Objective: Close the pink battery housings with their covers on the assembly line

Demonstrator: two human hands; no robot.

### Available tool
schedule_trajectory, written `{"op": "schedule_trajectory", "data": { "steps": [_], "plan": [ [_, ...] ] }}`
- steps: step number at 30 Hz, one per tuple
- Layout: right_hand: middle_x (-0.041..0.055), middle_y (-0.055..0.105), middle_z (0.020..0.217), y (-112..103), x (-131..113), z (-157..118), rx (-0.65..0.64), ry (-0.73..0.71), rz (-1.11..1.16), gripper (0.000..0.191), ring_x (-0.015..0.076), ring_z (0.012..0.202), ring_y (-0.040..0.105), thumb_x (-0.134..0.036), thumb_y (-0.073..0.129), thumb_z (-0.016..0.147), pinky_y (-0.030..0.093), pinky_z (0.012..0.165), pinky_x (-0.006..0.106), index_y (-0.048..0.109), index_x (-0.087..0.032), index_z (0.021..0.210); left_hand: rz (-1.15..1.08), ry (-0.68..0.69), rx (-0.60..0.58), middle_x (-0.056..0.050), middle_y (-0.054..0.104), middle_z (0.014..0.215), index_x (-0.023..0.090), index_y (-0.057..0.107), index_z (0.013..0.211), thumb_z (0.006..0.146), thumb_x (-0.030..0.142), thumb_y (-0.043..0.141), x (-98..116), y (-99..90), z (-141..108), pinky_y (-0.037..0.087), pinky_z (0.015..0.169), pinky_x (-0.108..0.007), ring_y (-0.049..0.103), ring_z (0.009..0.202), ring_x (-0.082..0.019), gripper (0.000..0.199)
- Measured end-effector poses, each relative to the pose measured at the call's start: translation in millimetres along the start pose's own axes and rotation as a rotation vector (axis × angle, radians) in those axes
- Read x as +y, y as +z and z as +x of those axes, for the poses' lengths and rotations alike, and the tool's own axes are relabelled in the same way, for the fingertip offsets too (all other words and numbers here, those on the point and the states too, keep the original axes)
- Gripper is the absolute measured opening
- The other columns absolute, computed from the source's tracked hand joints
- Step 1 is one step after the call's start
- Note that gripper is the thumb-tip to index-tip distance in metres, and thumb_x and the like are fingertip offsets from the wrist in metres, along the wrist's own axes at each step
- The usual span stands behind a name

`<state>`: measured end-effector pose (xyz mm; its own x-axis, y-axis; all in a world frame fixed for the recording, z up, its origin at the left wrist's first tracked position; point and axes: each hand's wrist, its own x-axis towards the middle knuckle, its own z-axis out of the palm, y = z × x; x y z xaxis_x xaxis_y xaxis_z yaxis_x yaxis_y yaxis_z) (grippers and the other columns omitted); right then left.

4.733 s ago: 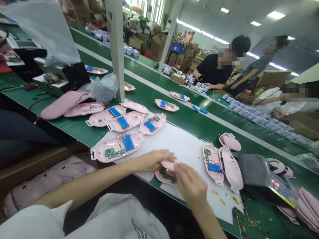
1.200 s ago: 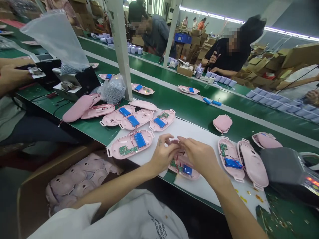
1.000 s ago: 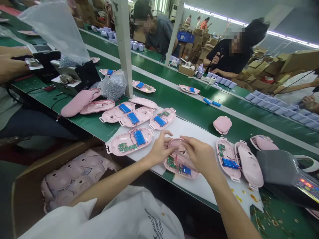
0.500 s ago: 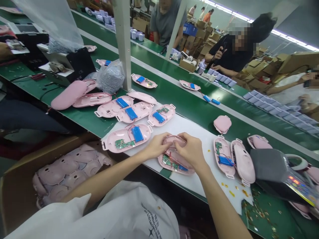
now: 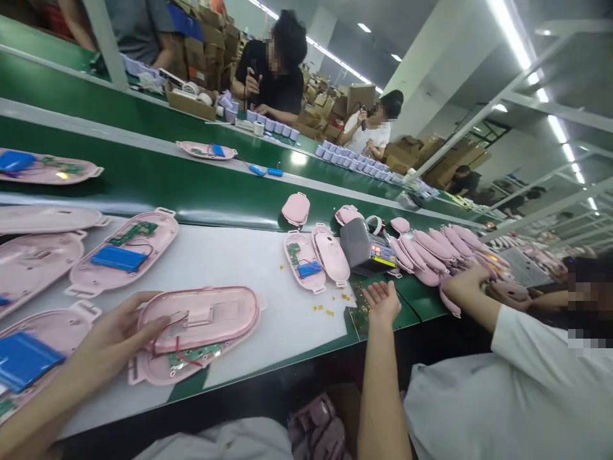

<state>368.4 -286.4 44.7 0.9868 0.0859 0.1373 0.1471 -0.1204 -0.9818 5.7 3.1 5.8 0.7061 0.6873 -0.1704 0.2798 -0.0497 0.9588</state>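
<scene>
Factory assembly floor: long green conveyor belts with workers along them, open pink plastic housings holding blue batteries and green circuit boards spread down the line, small pale units in a row on the far belt, stacked cardboard cartons behind, fluorescent strip lights overhead.

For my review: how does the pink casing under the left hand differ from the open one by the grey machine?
The pink casing has a second shell laid over it, hiding most of its inside, while the open casing shows its green circuit board and blue battery. The left hand touches the first; no hand touches the second. Both are oblong, tabbed and on the white sheet.
</scene>
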Motion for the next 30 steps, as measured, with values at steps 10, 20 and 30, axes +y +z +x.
{"op": "schedule_trajectory", "data": {
  "steps": [10,20,30],
  "plan": [
    [0.0057,0.065,0.076,-0.6,31.8,50.8,0.121,0.214,0.163,0.029,0.0163,0.071,0.066,-0.04,0.067,0.071,0.059,0.065,0.028,0.056,-0.016,0.083,0.091,0.098,0.136,0.011,0.075,0.076,0.04,0.064,0.094,0.075,0.059,0.066,-5.4,3.5,3.3,0.062,0.049,-0.039,0.072,0.064,-0.029,0.028],
    [0.0061,0.064,0.094,87.5,-63.3,-95.9,-0.594,-0.419,0.045,0.016,0.02,0.093,0.062,-0.033,0.067,0.085,0.054,0.083,0.036,0.062,-0.019,0.083,-0.313,0.002,-0.007,-0.006,0.071,0.09,0.013,0.061,0.106,0.072,0.045,0.077,10.0,8.3,-10.8,0.056,0.067,-0.028,0.068,0.078,-0.02,0.049],
    [0.006,0.058,0.121,200.8,-73.9,-180.2,-1.243,-0.94,-0.499,0.016,0.0231,0.109,0.055,-0.03,0.052,0.096,0.046,0.088,0.037,0.062,-0.022,0.086,-0.517,0.131,0.011,-0.004,0.065,0.085,0.014,0.059,0.109,0.08,0.037,0.071,-6.1,16.8,-19.4,0.051,0.061,-0.024,0.064,0.07,-0.015,0.039]
  ]
}}
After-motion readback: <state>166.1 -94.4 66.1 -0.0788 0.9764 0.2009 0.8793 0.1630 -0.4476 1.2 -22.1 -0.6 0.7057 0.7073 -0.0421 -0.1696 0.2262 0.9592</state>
